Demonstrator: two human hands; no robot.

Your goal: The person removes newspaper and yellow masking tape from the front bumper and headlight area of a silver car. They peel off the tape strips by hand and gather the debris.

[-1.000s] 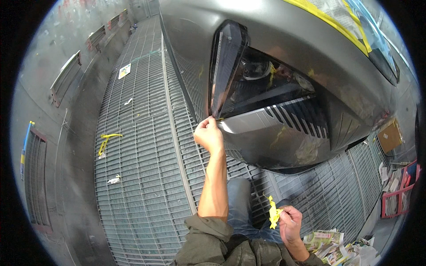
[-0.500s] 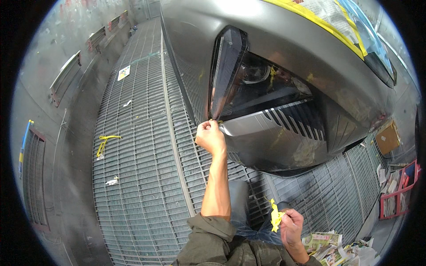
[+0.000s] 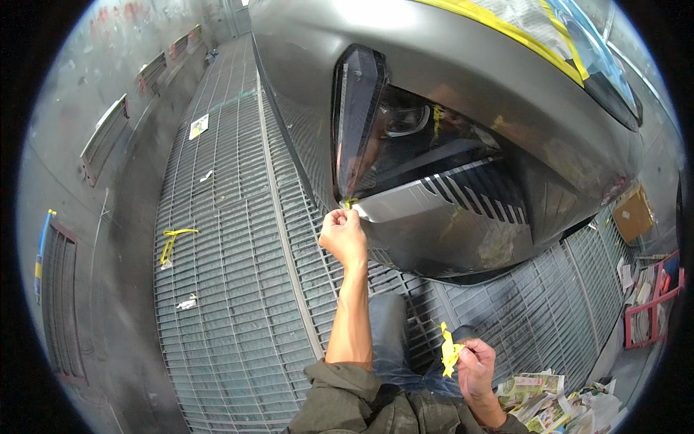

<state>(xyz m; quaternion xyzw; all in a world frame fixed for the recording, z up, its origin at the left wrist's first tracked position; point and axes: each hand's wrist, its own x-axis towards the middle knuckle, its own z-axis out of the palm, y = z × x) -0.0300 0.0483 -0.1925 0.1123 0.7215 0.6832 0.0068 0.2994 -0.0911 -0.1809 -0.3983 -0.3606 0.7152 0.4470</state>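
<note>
My left hand [image 3: 343, 237] is closed in a pinch at the lower corner of the car's headlight [image 3: 408, 155]. Between its fingertips and that corner shows a small bit of yellow masking tape [image 3: 348, 204]. Held low in front of my body, my right hand [image 3: 477, 369] grips a crumpled strip of yellow masking tape [image 3: 450, 351] between thumb and fingers. The grey bumper [image 3: 463, 246] curves below the headlight, with dark slanted slots beside it. Yellow specks are visible on or reflected in the lamp.
Slatted metal grating [image 3: 224, 289] forms the floor, with a yellow tape scrap [image 3: 170, 242] on it. Crumpled newspaper [image 3: 538, 401] lies at lower right. Near the right wall are a cardboard box [image 3: 632, 215] and a red-framed rack [image 3: 654, 307]. Yellow-edged masking paper [image 3: 517, 22] covers the car's upper part.
My left hand has drawn slightly down from the headlight corner, and yellow tape now shows above its fingertips. The right hand still holds its tape. The view has shifted a little.
</note>
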